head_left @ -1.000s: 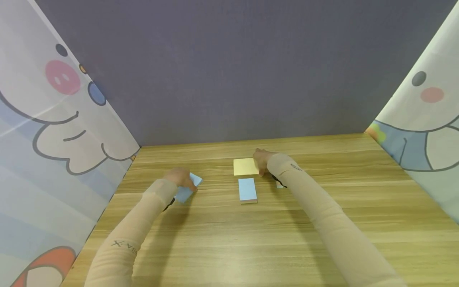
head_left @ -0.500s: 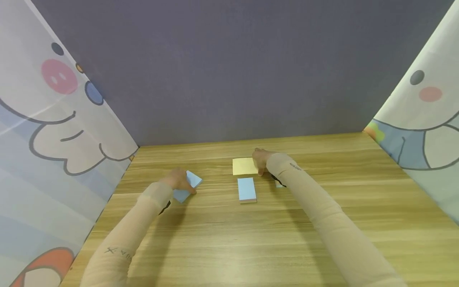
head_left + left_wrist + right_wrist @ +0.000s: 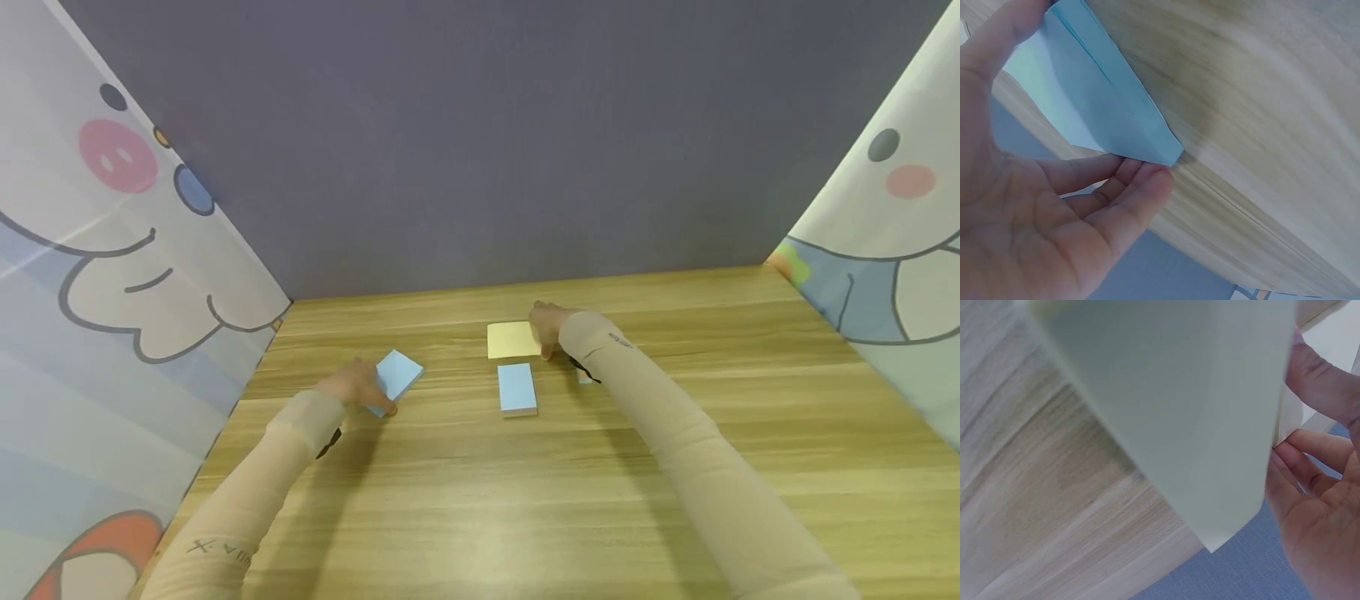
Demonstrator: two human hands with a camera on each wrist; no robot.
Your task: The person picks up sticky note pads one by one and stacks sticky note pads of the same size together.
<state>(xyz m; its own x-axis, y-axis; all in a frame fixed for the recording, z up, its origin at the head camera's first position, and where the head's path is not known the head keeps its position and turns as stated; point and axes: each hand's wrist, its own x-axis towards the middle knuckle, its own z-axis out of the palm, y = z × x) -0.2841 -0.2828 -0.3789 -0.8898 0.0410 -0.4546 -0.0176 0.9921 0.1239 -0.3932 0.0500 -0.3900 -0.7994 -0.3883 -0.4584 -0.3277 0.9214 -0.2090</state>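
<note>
My left hand (image 3: 356,385) is at the left side of a tilted blue sticky note pad (image 3: 399,372), which lies on the table. Seen from the left wrist, the thumb is by one corner of that blue pad (image 3: 1110,94), and loosely bent fingertips (image 3: 1160,178) touch its lower edge. My right hand (image 3: 549,327) grips the right end of a yellow sticky note pad (image 3: 512,340), thumb on the near side and fingers on the far side. In the right wrist view a pale slab (image 3: 1179,419) close to the camera partly hides this grip; which pad it is, I cannot tell.
A second blue sticky note pad (image 3: 517,388) lies just nearer than the yellow one. Under the right wrist, a small light corner of another piece (image 3: 584,377) shows. A grey panel (image 3: 480,150) closes off the back of the wooden table (image 3: 480,500); cartoon-printed sheets (image 3: 112,250) flank it.
My left hand has drawn back to the left, uncovering more of the tilted blue pad, which stays in place. The right hand keeps its place on the yellow pad. The view has shifted slightly.
</note>
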